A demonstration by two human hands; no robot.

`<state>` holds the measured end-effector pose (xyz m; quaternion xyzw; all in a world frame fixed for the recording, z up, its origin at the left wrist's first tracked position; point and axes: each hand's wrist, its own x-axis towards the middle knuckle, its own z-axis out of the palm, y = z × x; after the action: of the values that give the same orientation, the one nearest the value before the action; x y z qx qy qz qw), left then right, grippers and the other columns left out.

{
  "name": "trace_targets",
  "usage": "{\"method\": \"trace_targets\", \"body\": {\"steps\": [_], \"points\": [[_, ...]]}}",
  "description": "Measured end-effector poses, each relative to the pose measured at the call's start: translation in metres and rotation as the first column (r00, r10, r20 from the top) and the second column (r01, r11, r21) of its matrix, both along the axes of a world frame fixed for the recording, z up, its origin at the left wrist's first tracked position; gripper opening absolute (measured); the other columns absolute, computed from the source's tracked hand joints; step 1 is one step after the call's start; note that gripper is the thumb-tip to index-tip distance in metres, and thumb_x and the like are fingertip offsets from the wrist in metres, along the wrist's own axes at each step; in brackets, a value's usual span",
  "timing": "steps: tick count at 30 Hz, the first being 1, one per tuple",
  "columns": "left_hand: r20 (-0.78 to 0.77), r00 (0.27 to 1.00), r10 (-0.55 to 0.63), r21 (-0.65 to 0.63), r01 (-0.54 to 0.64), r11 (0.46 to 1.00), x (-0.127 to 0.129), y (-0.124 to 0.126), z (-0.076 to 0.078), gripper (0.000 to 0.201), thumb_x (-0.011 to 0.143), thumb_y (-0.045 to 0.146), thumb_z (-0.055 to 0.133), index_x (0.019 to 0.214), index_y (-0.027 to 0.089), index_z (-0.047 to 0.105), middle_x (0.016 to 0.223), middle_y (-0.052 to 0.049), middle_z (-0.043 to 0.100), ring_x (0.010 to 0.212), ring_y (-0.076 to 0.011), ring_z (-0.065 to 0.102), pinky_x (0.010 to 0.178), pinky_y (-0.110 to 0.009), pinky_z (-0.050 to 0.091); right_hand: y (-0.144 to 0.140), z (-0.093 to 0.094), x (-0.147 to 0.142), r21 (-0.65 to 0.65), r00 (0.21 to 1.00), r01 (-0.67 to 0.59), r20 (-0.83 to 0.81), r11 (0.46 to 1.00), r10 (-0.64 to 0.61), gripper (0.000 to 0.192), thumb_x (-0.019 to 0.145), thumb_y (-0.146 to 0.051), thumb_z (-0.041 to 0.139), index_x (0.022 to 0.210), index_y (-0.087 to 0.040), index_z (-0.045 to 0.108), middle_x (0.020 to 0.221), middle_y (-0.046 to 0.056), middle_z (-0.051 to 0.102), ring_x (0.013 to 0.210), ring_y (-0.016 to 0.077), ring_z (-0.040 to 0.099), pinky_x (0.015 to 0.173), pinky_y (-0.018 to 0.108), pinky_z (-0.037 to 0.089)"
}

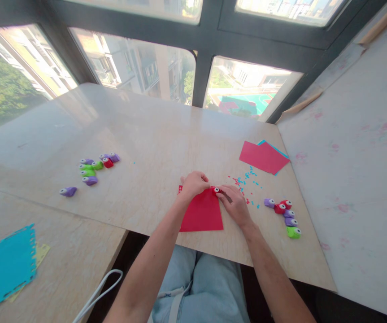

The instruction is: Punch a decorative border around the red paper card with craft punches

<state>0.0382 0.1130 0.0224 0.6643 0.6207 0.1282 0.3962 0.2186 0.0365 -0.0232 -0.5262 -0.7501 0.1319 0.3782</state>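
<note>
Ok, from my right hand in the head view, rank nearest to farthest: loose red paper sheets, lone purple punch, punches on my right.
1. Cluster of small plastic punches, right of the right hand.
2. Loose red paper sheets, beyond, right.
3. Lone purple punch, far left.

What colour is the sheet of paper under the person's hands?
Red: the flat square paper sheet on the pale table, seen clearly in the head view.

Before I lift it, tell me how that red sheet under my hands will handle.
The red sheet looks thin and lies flat, so it probably flops when lifted by one edge. It likely slides easily on the smooth table, and seems very light.
</note>
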Motion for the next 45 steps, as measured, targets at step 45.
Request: {"method": "trace_targets", "body": {"steps": [45], "points": [[-0.305,0.858,-0.413,0.584,0.511,0.631,-0.059,-0.073,-0.033,0.055,0.094,0.045,0.057,0.138,0.014,0.052,0.15,-0.019,0.043,0.143,-0.0355,0.035,0.115,-0.058,0.034,-0.007,0.018,-0.003,-0.083,0.999,0.053,-0.006,0.995,-0.053,0.029,0.09,-0.016,0.067,0.118,-0.024,0.068,0.106,0.008,0.069,0.097,0.0206,0.064,0.085,0.036,0.054]]}}
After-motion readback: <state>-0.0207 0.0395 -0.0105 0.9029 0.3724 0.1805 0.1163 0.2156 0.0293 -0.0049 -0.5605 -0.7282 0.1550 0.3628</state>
